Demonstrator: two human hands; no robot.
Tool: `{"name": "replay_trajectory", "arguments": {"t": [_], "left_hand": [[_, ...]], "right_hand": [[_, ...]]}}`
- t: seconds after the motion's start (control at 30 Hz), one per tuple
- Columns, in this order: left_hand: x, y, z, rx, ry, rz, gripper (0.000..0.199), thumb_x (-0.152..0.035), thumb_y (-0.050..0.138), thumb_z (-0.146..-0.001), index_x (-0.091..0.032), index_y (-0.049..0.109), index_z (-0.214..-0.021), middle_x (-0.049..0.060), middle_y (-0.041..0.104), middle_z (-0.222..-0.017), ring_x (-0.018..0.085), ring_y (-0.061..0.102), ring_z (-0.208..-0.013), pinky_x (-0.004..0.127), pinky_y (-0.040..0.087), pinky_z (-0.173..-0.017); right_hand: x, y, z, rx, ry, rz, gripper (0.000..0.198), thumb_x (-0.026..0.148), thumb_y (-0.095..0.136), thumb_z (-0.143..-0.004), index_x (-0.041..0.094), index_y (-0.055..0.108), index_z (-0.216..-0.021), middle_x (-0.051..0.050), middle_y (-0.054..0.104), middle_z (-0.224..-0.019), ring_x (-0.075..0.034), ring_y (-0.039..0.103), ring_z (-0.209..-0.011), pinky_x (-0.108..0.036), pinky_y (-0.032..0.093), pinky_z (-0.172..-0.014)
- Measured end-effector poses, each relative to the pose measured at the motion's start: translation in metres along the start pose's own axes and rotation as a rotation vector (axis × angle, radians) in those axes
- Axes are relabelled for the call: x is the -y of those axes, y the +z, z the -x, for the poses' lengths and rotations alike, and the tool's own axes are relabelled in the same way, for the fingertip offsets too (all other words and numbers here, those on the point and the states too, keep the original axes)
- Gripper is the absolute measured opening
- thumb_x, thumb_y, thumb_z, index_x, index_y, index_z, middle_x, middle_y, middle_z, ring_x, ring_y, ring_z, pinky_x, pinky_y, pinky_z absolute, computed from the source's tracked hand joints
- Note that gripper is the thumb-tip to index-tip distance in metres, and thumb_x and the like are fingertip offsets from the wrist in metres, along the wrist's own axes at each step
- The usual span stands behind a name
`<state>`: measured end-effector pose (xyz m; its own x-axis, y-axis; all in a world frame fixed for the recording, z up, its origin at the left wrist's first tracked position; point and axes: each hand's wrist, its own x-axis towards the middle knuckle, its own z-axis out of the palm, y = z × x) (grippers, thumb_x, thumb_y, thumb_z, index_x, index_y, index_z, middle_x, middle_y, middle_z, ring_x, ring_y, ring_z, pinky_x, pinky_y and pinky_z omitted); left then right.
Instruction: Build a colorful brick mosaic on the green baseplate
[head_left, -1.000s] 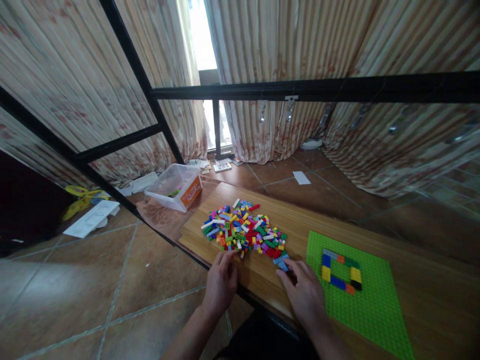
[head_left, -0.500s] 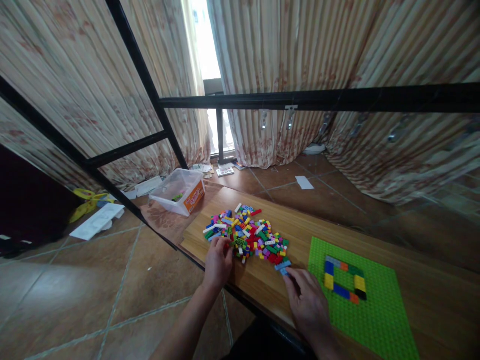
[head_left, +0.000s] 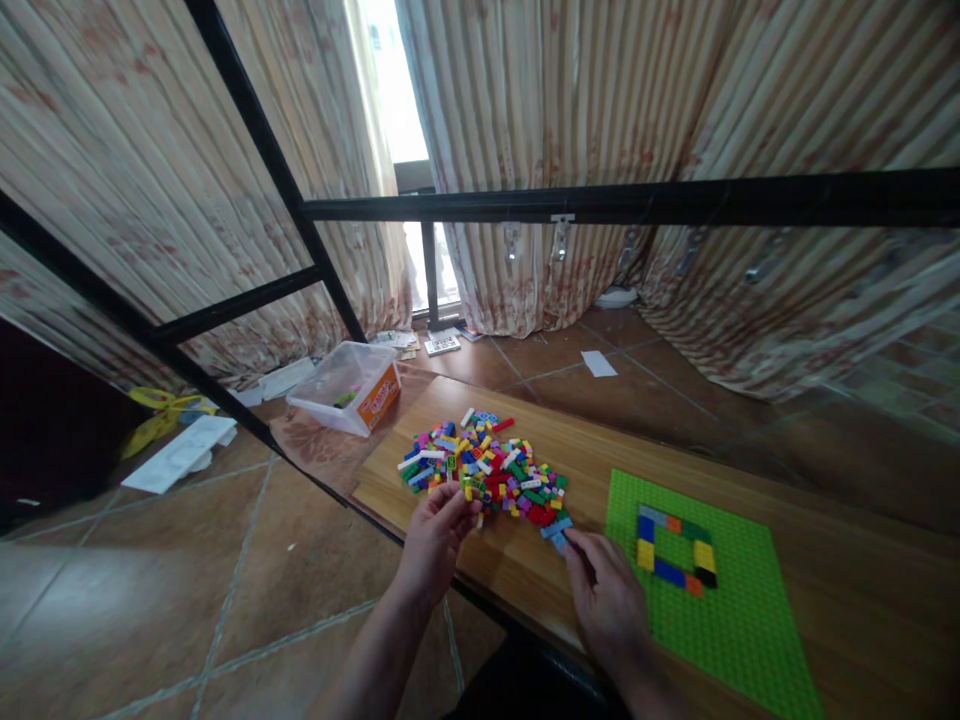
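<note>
A heap of mixed toy building bricks [head_left: 495, 465] lies on the wooden table. At its near edge my left hand [head_left: 435, 530] is closed in a pinch, with a small yellow brick [head_left: 469, 493] at the fingertips. My right hand [head_left: 609, 580] is at the heap's right end, thumb and fingers closed on a light blue brick [head_left: 559, 537]; part of that brick is covered by the fingertips. Right of this hand lies a green baseplate [head_left: 739, 620] bearing a rectangular outline of bricks [head_left: 671, 578] in blue, yellow, orange, grey, green and black.
A clear plastic box [head_left: 330, 385] with an orange label stands beyond the table's left end, a few bricks inside. A black metal rail [head_left: 487, 207] crosses in front of the curtains [head_left: 600, 100]. Papers [head_left: 598, 363] lie on the tiled floor.
My left hand has lifted slightly from the heap, and a yellow brick now shows at its fingertips. The right hand keeps its grip on the light blue brick. The view has shifted slightly.
</note>
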<state>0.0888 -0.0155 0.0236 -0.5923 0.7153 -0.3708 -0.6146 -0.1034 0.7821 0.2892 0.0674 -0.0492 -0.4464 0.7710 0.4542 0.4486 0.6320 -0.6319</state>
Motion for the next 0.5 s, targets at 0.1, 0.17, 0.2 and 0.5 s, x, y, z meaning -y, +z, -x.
{"name": "replay_trajectory", "arguments": {"t": [0.1, 0.17, 0.2, 0.5], "left_hand": [[0.001, 0.004, 0.012, 0.013, -0.108, 0.076, 0.036, -0.022, 0.081, -0.062, -0.017, 0.064, -0.094, 0.003, 0.069, -0.087, 0.009, 0.064, -0.070, 0.019, 0.051, -0.067], [0.004, 0.007, 0.020, 0.031, -0.152, 0.069, 0.040, -0.021, 0.079, -0.065, -0.020, 0.065, -0.102, 0.004, 0.070, -0.091, 0.010, 0.065, -0.071, 0.020, 0.052, -0.068], [0.006, 0.010, 0.024, 0.046, -0.163, 0.045, 0.041, -0.022, 0.078, -0.066, -0.021, 0.065, -0.104, 0.004, 0.070, -0.093, 0.010, 0.065, -0.072, 0.021, 0.052, -0.069], [0.045, 0.024, 0.058, 0.294, -0.117, -0.151, 0.035, -0.032, 0.080, -0.066, -0.016, 0.071, -0.096, 0.008, 0.072, -0.089, 0.019, 0.066, -0.081, 0.029, 0.050, -0.077]], "right_hand": [[0.015, -0.007, -0.005, -0.035, -0.017, -0.059, 0.025, 0.033, 0.044, -0.096, 0.021, 0.063, -0.108, -0.008, 0.066, -0.101, -0.021, 0.061, -0.095, -0.036, 0.049, -0.085], [0.033, -0.013, -0.011, -0.029, -0.031, -0.117, 0.024, 0.031, 0.046, -0.095, 0.022, 0.062, -0.109, -0.008, 0.066, -0.102, -0.020, 0.061, -0.096, -0.035, 0.050, -0.085], [0.043, -0.015, -0.014, -0.014, -0.039, -0.154, 0.023, 0.031, 0.048, -0.094, 0.022, 0.062, -0.110, -0.008, 0.066, -0.103, -0.020, 0.061, -0.096, -0.035, 0.051, -0.085], [0.064, -0.020, -0.008, 0.124, 0.097, -0.473, 0.020, 0.038, 0.058, -0.088, 0.023, 0.069, -0.096, -0.005, 0.067, -0.089, -0.018, 0.065, -0.081, -0.028, 0.055, -0.072]]}}
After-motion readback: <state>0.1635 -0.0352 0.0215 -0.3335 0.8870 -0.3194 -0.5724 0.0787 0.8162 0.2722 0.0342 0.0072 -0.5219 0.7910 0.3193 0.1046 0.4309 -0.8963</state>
